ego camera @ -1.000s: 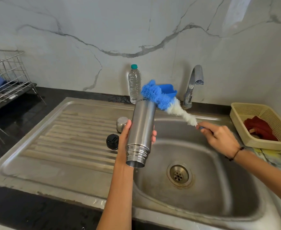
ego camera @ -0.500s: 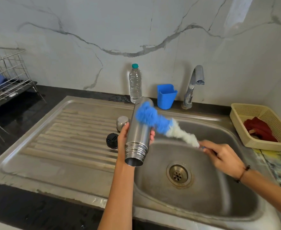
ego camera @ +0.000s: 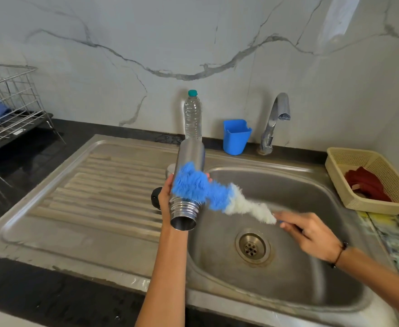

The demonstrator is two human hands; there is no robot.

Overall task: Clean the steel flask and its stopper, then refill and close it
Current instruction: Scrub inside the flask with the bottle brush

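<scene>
My left hand (ego camera: 166,194) grips the steel flask (ego camera: 190,156) around its lower body, holding it tilted with the open threaded mouth toward me, over the sink's left edge. My right hand (ego camera: 311,234) holds the handle of a bottle brush (ego camera: 207,187) with blue and white bristles. The blue bristle end lies against the flask's outer wall just above the threads. The black stopper (ego camera: 154,198) lies on the drainboard, partly hidden behind my left hand. A steel cap (ego camera: 170,168) peeks out behind the flask.
The sink basin (ego camera: 288,267) with its drain (ego camera: 252,247) lies below my hands. A plastic water bottle (ego camera: 193,116), a blue cup (ego camera: 236,136) and the tap (ego camera: 276,119) stand at the back. A yellow basket (ego camera: 358,159) with a red cloth sits right; a wire rack (ego camera: 10,102) left.
The brush has slid down the flask's outside from its far end to just above the threads, and my right hand moved down toward me. The flask has stayed in my left hand.
</scene>
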